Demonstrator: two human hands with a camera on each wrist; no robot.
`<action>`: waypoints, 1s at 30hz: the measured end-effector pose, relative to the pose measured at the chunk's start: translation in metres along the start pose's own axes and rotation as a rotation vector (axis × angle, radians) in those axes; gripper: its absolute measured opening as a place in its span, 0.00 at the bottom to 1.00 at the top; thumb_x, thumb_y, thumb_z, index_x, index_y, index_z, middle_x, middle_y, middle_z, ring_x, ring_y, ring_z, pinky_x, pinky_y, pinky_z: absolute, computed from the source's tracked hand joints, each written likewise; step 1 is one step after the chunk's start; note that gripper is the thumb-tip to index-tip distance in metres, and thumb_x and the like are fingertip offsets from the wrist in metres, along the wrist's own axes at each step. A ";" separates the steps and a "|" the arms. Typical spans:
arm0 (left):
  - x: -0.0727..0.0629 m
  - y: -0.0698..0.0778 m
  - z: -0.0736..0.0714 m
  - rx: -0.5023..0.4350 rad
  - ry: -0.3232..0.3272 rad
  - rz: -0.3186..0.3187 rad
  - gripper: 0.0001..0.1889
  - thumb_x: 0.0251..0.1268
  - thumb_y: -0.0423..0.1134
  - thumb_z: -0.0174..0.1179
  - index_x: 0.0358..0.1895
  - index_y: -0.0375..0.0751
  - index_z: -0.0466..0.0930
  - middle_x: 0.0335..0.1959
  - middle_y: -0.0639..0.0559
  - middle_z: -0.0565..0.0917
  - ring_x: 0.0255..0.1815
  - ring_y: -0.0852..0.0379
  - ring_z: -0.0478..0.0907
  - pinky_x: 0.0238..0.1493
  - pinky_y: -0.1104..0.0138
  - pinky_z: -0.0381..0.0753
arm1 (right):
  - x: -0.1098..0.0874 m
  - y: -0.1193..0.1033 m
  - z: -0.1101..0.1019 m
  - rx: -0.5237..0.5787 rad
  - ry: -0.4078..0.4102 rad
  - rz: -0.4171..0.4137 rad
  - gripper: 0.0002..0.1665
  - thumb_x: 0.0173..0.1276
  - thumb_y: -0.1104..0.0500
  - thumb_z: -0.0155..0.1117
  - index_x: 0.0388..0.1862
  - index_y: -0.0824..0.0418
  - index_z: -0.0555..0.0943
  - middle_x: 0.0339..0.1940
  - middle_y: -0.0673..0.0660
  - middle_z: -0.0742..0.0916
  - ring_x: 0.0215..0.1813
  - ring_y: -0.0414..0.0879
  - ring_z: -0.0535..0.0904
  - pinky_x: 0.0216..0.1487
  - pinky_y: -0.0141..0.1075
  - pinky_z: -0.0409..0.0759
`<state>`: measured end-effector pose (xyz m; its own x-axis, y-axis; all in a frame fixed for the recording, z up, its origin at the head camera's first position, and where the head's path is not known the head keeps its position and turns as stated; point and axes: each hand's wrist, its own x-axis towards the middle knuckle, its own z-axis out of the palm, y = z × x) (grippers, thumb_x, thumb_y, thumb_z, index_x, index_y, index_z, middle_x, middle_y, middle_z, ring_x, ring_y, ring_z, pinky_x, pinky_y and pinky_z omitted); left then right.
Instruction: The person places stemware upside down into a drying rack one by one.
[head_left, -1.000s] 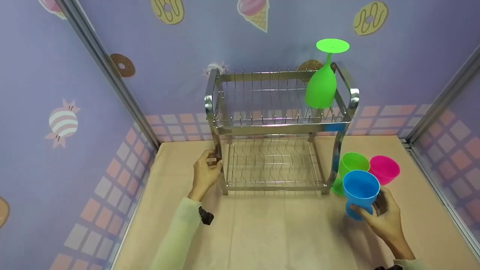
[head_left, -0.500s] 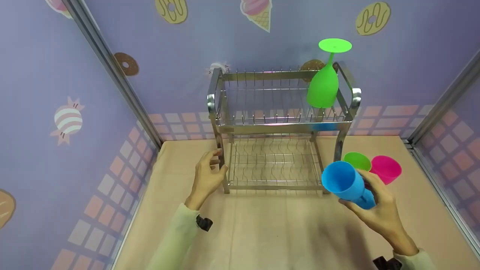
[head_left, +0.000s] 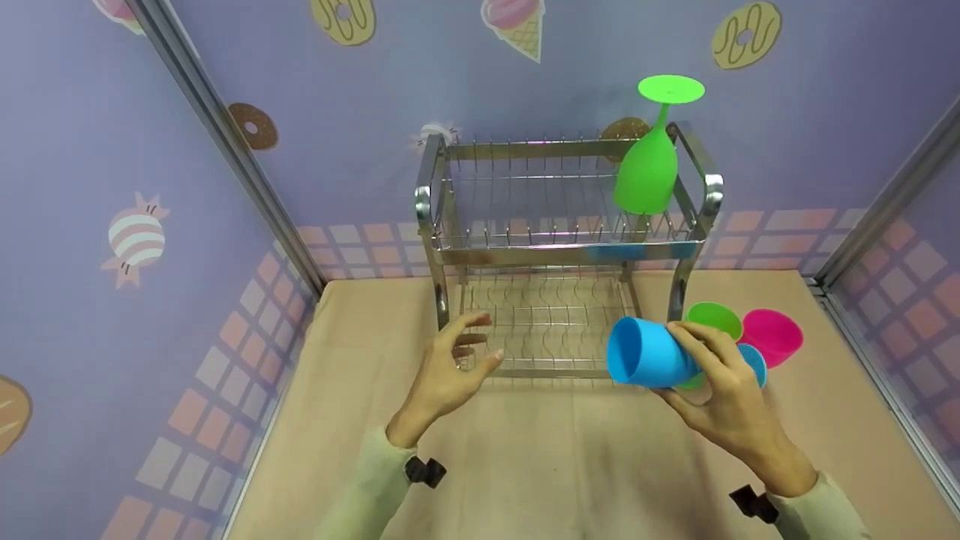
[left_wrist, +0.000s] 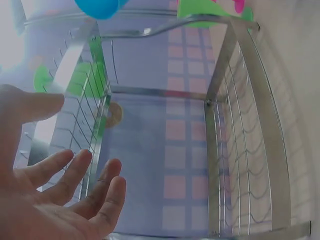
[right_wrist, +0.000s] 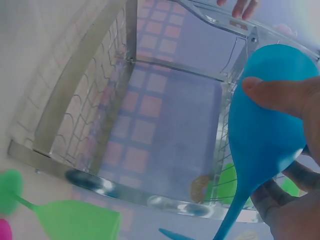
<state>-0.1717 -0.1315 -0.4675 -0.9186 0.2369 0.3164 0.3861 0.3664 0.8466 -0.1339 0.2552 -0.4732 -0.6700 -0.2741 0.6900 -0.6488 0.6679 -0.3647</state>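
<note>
A blue plastic goblet (head_left: 656, 354) is tipped on its side in my right hand (head_left: 731, 397), its mouth facing left. Thumb and fingers grip the bowl, as the right wrist view also shows, with the blue goblet's (right_wrist: 270, 115) stem trailing down. My left hand (head_left: 450, 367) is held in front of the rack's lower left side, fingers spread and loosely bent, nothing in them. Behind both hands stands a two-tier metal dish rack (head_left: 566, 257). On its upper tier, at the right, a green goblet (head_left: 646, 176) rests upside down.
Right of the rack, a second green goblet (head_left: 716, 321) stands on the table, partly hidden by my right hand and the blue goblet. A pink goblet (head_left: 772, 336) is beside it. Patterned walls (head_left: 795, 150) enclose the back and sides.
My right hand has lifted the blue goblet, moved it left and turned it from upright onto its side. My left hand has left the rack's left post and shifted right.
</note>
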 end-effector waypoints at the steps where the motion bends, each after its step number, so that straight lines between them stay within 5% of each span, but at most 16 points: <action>1: -0.001 0.002 0.003 -0.003 -0.014 0.002 0.30 0.70 0.41 0.72 0.73 0.44 0.75 0.70 0.44 0.80 0.64 0.42 0.83 0.64 0.46 0.85 | 0.002 -0.002 0.001 -0.026 0.003 -0.013 0.49 0.58 0.48 0.85 0.75 0.64 0.77 0.67 0.70 0.82 0.67 0.69 0.77 0.80 0.24 0.60; 5: -0.002 0.012 0.013 -0.028 -0.058 0.018 0.32 0.69 0.43 0.73 0.74 0.46 0.74 0.72 0.47 0.80 0.66 0.42 0.83 0.67 0.47 0.85 | 0.008 -0.010 0.005 -0.107 -0.008 -0.053 0.62 0.35 0.70 0.95 0.74 0.63 0.78 0.67 0.68 0.82 0.67 0.67 0.77 0.74 0.52 0.79; 8: -0.002 0.018 0.021 -0.052 -0.082 0.031 0.34 0.68 0.45 0.74 0.75 0.46 0.73 0.73 0.47 0.80 0.67 0.42 0.82 0.68 0.47 0.84 | 0.011 -0.015 0.009 -0.138 -0.031 -0.084 0.64 0.32 0.72 0.95 0.75 0.63 0.77 0.67 0.68 0.82 0.65 0.67 0.77 0.63 0.67 0.82; 18: 0.002 0.029 0.046 -0.098 -0.152 0.056 0.36 0.67 0.49 0.74 0.77 0.50 0.72 0.75 0.53 0.77 0.70 0.49 0.80 0.70 0.52 0.83 | 0.018 -0.028 0.021 -0.174 -0.036 -0.159 0.63 0.33 0.70 0.95 0.75 0.62 0.78 0.66 0.67 0.83 0.64 0.68 0.78 0.60 0.67 0.85; 30: 0.006 0.038 0.064 -0.130 -0.218 0.116 0.41 0.65 0.48 0.76 0.79 0.46 0.68 0.75 0.46 0.75 0.70 0.43 0.81 0.67 0.51 0.86 | 0.022 -0.039 0.027 -0.217 -0.082 -0.185 0.62 0.34 0.64 0.97 0.74 0.61 0.78 0.65 0.66 0.83 0.64 0.67 0.79 0.59 0.64 0.88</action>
<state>-0.1568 -0.0587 -0.4607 -0.8235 0.4634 0.3273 0.4609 0.2099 0.8623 -0.1334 0.2046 -0.4610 -0.5805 -0.4539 0.6760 -0.6760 0.7315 -0.0893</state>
